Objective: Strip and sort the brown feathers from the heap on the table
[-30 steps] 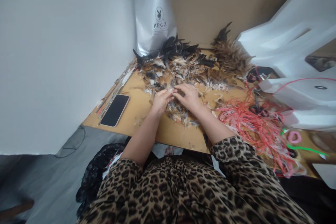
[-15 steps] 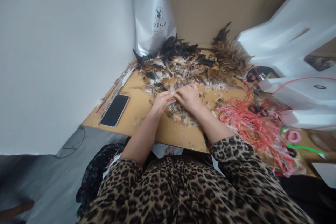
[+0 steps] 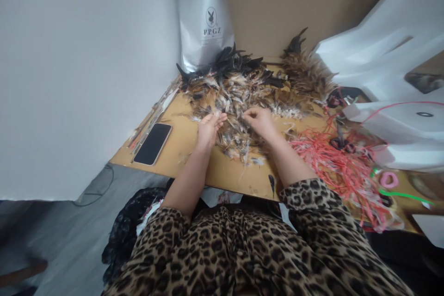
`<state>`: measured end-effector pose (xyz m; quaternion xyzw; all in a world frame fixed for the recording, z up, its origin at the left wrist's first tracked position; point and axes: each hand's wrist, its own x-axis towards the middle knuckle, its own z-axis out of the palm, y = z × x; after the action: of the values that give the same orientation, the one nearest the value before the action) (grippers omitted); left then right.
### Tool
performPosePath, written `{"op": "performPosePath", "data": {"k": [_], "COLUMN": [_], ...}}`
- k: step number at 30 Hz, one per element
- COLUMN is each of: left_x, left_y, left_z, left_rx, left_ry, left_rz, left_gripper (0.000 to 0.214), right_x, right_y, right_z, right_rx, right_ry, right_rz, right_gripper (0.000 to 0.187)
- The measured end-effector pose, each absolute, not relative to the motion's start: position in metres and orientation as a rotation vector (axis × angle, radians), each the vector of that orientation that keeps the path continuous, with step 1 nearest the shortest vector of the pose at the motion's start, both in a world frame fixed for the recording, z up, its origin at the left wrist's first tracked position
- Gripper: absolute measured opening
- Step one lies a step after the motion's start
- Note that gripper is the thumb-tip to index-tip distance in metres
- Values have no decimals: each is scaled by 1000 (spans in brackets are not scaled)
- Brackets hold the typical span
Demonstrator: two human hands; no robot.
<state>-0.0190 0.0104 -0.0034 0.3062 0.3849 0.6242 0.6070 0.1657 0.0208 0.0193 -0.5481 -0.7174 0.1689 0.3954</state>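
Observation:
A heap of brown, white and black feathers (image 3: pixel 239 88) covers the middle of the tabletop. At its near left side, my left hand (image 3: pixel 210 126) pinches a small brown feather bunch (image 3: pixel 209 102) between thumb and fingertips, the other fingers loosely curled. My right hand (image 3: pixel 262 122) is a short way off to the right, over the feathers. Its thumb and forefinger are pressed together at the tips; whatever they grip is too small to make out. More loose feathers (image 3: pixel 239 141) lie between my wrists.
A phone (image 3: pixel 152 144) lies on the left of the brown tabletop (image 3: pixel 187 115). Behind the heap stands a silvery bag (image 3: pixel 204 23). Rightward are a brown feather bundle (image 3: pixel 307 71), tangled red strips (image 3: pixel 340 162), black-handled scissors (image 3: pixel 340 141) and white sheeting (image 3: pixel 398 134).
My hands were together at the fingertips and have come apart. The right hand moved right, the left slightly left, with the brown feather bunch now showing above it.

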Motion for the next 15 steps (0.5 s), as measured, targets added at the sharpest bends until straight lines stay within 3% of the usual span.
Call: {"op": "performPosePath", "data": {"k": [7,15], "left_x": [-17,-16], "left_y": [9,10], "left_z": [-4,-5], "left_rx": [712,715], "left_ry": [880,902], "left_rz": [1442,1437], "left_gripper": [24,23], "right_x": [168,145], "right_y": [25,30], "right_z": [9,9], "right_rx": [-1471,-1675], "right_ry": [-1884,-2006], "right_rz": [641,399], "right_gripper": [19,24]}}
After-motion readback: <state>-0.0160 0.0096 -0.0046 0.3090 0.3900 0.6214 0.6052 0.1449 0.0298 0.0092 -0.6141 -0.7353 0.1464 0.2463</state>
